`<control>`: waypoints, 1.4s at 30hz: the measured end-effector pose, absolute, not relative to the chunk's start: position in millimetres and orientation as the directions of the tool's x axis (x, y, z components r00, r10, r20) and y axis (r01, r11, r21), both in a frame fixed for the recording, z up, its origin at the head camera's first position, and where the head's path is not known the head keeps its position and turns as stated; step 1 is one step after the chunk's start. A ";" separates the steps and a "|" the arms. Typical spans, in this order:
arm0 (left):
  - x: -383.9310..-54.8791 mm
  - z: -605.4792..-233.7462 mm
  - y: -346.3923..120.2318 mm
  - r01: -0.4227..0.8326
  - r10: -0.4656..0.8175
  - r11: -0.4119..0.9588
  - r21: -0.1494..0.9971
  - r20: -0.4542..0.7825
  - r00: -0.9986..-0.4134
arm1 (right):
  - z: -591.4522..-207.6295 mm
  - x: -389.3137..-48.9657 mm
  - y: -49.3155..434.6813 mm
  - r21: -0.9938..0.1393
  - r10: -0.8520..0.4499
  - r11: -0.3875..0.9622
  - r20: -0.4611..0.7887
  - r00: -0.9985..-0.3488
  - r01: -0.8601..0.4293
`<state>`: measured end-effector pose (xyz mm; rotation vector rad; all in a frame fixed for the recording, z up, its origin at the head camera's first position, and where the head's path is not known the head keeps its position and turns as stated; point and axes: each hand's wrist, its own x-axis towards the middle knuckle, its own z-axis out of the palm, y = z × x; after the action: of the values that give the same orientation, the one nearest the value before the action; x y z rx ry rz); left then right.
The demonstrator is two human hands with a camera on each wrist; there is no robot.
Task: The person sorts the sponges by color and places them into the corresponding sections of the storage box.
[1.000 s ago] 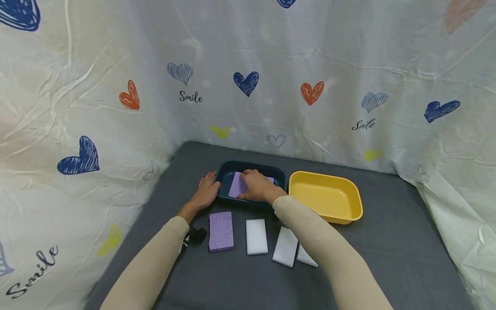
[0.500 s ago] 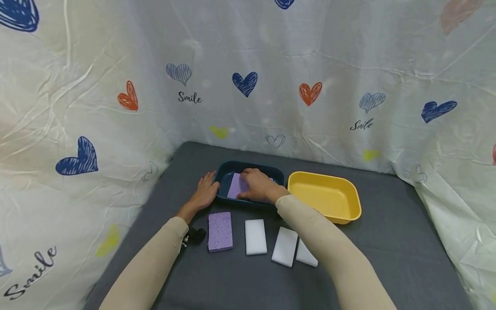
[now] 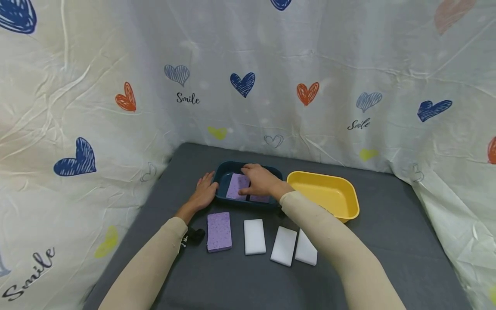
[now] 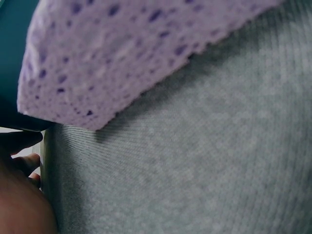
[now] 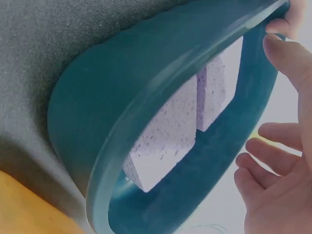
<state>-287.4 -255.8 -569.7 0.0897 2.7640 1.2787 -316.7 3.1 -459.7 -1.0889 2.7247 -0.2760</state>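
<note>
A dark teal tray (image 3: 240, 204) holds two speckled purple sponges side by side, the left sponge (image 3: 234, 186) and the right sponge (image 3: 259, 199). Over the right one my right hand (image 3: 264, 180) hovers with thumb and fingers spread, gripping nothing. The right wrist view shows a gap between that hand and both sponges (image 5: 163, 139). My left hand (image 3: 204, 192) rests flat-fingered at the tray's left end, its thumb against the rim. Nearer to me a third purple sponge (image 3: 219, 231) lies on the grey table, large in the left wrist view.
A yellow tray (image 3: 325, 191) stands right of the teal one. In a row on the near table lie a white block (image 3: 254, 237), a second white block (image 3: 283, 246) and a third white block (image 3: 306, 249), partly behind my right sleeve. A heart-print curtain (image 3: 240, 43) hangs behind.
My right hand has let go of the right sponge in the teal tray and risen a little to the right, uncovering more of both sponges. My left hand stays at the tray's end.
</note>
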 end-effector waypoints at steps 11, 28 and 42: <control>-274.5 -558.7 -250.9 0.003 0.083 0.627 0.779 -0.064 -0.994 | -450.8 -309.0 6.1 -0.250 -0.705 0.702 -0.112 -0.701 -0.666; -281.0 -565.3 -255.2 0.006 0.095 0.656 0.755 -0.075 -0.993 | -439.9 -285.5 1.4 -0.210 -0.783 0.617 -0.070 -0.617 -0.759; -280.8 -561.8 -253.4 0.016 0.090 0.661 0.751 -0.058 -0.994 | -436.2 -259.3 -8.8 -0.165 -0.849 0.525 -0.040 -0.527 -0.835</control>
<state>-280.8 -253.4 -561.8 0.0882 2.7801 1.2553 -259.3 -8.8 -436.2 -1.4644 2.6413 -0.1902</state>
